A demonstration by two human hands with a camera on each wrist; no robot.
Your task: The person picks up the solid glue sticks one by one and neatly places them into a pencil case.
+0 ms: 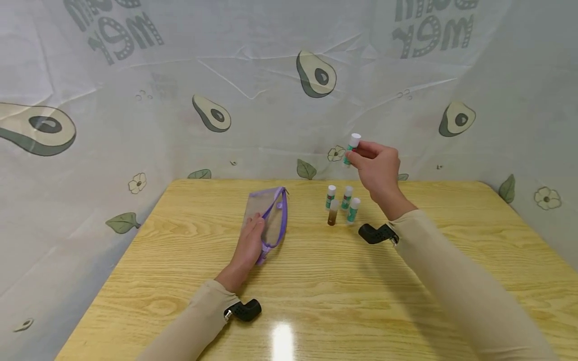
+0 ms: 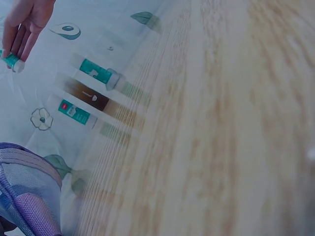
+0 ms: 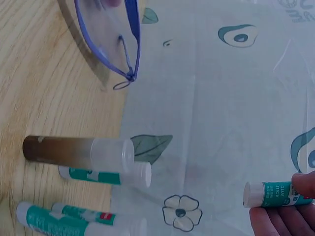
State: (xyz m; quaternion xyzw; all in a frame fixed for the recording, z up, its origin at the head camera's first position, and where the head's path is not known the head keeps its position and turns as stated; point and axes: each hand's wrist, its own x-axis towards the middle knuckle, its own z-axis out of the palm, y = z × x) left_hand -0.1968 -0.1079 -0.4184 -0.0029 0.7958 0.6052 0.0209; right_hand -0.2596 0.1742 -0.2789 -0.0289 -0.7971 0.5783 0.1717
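Note:
My right hand (image 1: 379, 165) holds a glue stick (image 1: 354, 139) up above the back edge of the table, pinched between thumb and fingers. Its label is green and its cap white. Below it, three similar glue sticks (image 1: 353, 211) stand upright, grouped with a brown tube (image 1: 332, 215) that has a translucent cap. To the left, my left hand (image 1: 250, 240) grips the near side of a see-through pouch (image 1: 271, 228) with purple trim. The pouch's zippered mouth gapes toward the right. In the left wrist view, only part of the pouch (image 2: 37, 196) shows.
The wooden table (image 1: 307, 291) ends at a back edge in front of a pale curtain (image 1: 266, 135) printed with avocados, leaves and flowers. Black wrist pieces (image 1: 377, 233) stick out from both sleeves.

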